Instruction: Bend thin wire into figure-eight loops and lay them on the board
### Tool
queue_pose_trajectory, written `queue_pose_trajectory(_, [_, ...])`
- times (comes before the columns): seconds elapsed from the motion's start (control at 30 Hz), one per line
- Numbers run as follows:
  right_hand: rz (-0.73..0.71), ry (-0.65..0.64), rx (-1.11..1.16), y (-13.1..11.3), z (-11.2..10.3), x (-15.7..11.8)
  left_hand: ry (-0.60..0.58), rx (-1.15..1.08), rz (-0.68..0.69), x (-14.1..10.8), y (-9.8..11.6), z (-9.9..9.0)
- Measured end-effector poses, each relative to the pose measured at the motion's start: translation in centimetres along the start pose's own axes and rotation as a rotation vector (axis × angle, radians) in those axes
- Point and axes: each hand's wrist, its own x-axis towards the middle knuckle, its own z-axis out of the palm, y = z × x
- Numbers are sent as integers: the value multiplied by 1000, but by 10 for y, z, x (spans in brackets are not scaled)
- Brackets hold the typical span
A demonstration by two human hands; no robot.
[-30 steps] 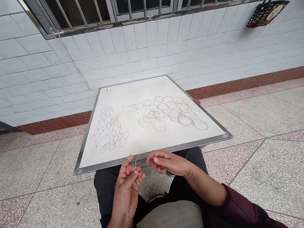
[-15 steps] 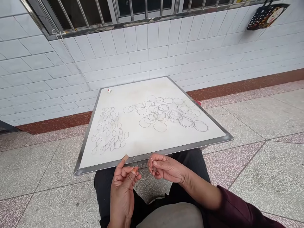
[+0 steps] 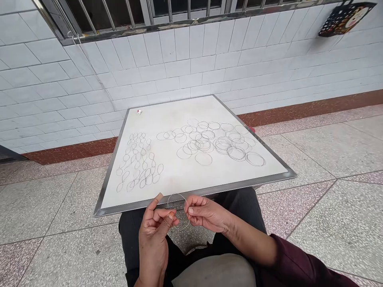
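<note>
White, metal-edged surface (image 3: 179, 109); all positions below are given relative to it. One thin wire ring (image 3: 180, 229) is held just off its near edge, roughly upright and facing the wearer; its top arc overlaps that edge in view.

Left hand (image 3: 157, 229): thumb and fingertips pressed together on the ring's left side, index finger raised, a tan wrap (image 3: 160, 196) round its tip. Right hand (image 3: 206, 213): thumb against curled fingers, pinching the ring's right side. Both hands are before the near edge, neither resting on the surface.

On the surface, right half: many round loops (image 3: 203, 160), lying flat, widely overlapped; exact count cannot be read. On the surface, left half: a patch of figure-eight wires (image 3: 126, 175), each narrowed at the middle, in rough rows, some overlapping. Far left corner of the surface: small white-and-red object (image 3: 139, 112), too small to identify.

Beyond the far edge: white tiled wall (image 3: 167, 71) with a barred window (image 3: 128, 12) higher up. Dark patterned bag (image 3: 344, 20) hangs on the wall, beyond the surface and to its right. Speckled floor (image 3: 74, 211) extends on both sides of the surface.
</note>
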Motion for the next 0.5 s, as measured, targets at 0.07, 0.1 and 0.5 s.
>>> queue_pose_trajectory(0.07, [-1, -1, -10, 2, 2, 2, -16, 28, 20, 0, 0, -1])
queue_pose_trajectory(0.1, [-3, -1, -15, 4, 3, 3, -21, 45, 31, 0, 0, -1])
queue_pose_trajectory(0.5, [-40, 28, -91, 14, 18, 12, -85, 301, 114, -2, -6, 2])
